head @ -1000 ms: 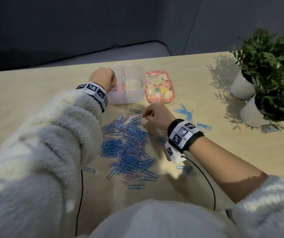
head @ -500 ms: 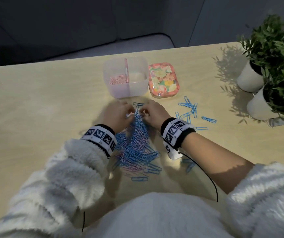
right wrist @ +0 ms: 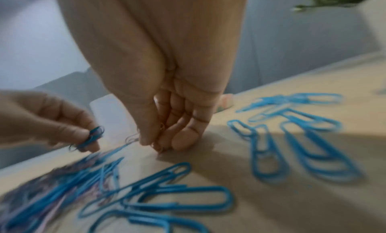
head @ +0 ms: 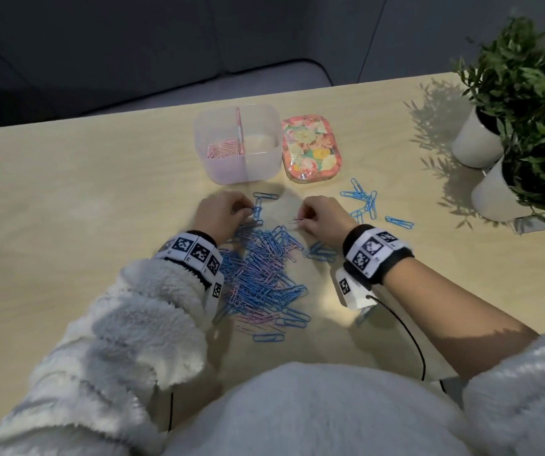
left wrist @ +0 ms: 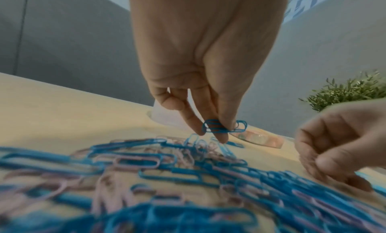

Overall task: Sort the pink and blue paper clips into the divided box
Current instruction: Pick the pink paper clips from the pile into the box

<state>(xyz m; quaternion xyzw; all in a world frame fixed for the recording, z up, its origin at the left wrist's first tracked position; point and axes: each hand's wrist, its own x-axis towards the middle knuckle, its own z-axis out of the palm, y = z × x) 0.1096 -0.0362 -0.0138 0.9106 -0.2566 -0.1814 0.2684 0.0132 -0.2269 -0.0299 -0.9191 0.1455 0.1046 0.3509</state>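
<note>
A heap of blue and pink paper clips (head: 264, 274) lies on the wooden table in front of me. Beyond it stands the clear divided box (head: 231, 169); pink clips (head: 223, 149) lie in its left compartment, and the right one looks bare. At the heap's far edge my left hand (head: 246, 210) pinches a few blue clips (left wrist: 224, 126) just above the table. Beside it, my right hand (head: 302, 218) pinches a pink clip (right wrist: 131, 138) with its fingertips down on the table. A small group of blue clips (head: 363, 202) lies apart, to the right.
A floral tin (head: 312, 149) lies right of the box. Two white pots with green plants (head: 475, 139) (head: 495, 192) stand at the table's right edge. A black cable (head: 409, 340) trails from my right wrist. The table's far edge runs just behind the box.
My left hand came back from the box's left compartment to the heap and took hold of blue clips. My right hand stayed at the heap's far edge; the hands have drawn slightly apart.
</note>
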